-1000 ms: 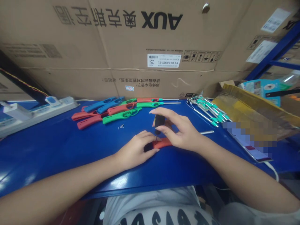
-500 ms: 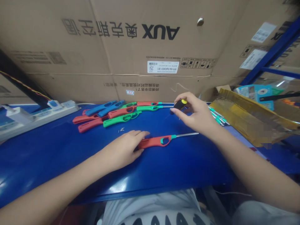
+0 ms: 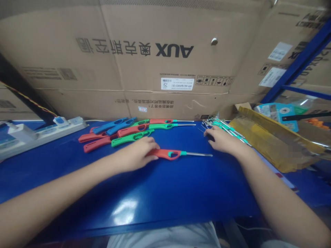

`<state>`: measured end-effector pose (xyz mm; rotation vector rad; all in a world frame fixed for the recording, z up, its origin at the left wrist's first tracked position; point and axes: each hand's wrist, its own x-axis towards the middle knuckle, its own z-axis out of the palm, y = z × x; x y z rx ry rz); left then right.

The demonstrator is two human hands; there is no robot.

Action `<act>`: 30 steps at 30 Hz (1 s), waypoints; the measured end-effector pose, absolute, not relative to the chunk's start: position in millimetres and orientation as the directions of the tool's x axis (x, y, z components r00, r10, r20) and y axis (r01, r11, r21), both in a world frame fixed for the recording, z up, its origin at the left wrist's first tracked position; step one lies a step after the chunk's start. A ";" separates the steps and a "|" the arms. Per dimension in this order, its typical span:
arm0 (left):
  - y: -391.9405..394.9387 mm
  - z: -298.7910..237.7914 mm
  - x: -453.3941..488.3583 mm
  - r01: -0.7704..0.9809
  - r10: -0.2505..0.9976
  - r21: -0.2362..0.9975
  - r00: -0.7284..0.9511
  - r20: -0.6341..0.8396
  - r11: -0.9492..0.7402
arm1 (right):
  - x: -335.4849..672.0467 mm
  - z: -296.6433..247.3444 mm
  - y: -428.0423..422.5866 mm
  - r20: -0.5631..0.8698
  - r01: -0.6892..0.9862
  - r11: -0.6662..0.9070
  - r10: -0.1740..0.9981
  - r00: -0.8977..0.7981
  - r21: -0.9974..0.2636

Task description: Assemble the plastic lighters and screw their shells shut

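My left hand [image 3: 143, 153] is closed round the handle of a red gas lighter [image 3: 164, 153] lying across the table, its green collar and metal tube pointing right. My right hand [image 3: 219, 138] is at the back right, fingers curled in beside a pile of metal tubes with green collars [image 3: 224, 126]. Thin wires stick out by its fingertips; a dark patch shows between thumb and fingers, and I cannot make out what is held. Several blue [image 3: 110, 126], red [image 3: 97, 143] and green lighter handles [image 3: 130, 137] lie at the back left. Two finished-looking lighters with tubes [image 3: 161, 126] lie beside them.
A white power strip [image 3: 49, 132] with plugs lies at the left. A large cardboard sheet [image 3: 144, 72] stands behind the blue table [image 3: 155, 196]. At the right are a yellow-taped carton [image 3: 269, 144] and a blue metal post [image 3: 292, 65].
My right hand has moved back and right to the tube pile; the black-and-yellow handle it held no longer shows clearly. The red lighter stays in my left hand. The view has tilted up slightly.
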<state>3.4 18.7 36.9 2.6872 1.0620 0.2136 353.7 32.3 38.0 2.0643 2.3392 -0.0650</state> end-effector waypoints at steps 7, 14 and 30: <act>99.6 73.9 -6.3 0.805 0.830 0.203 0.544 0.125 -0.558 | 363.5 36.7 30.3 -0.229 0.997 0.049 0.973 -0.034 0.060; 149.3 62.7 21.8 0.780 0.782 0.085 0.604 0.153 -0.620 | 350.9 38.5 28.5 -0.240 0.993 0.033 0.971 -0.005 0.114; 169.0 38.6 28.8 0.851 0.823 -0.034 0.517 0.234 -0.525 | 319.2 30.3 22.1 0.155 0.921 0.384 0.908 -0.389 0.062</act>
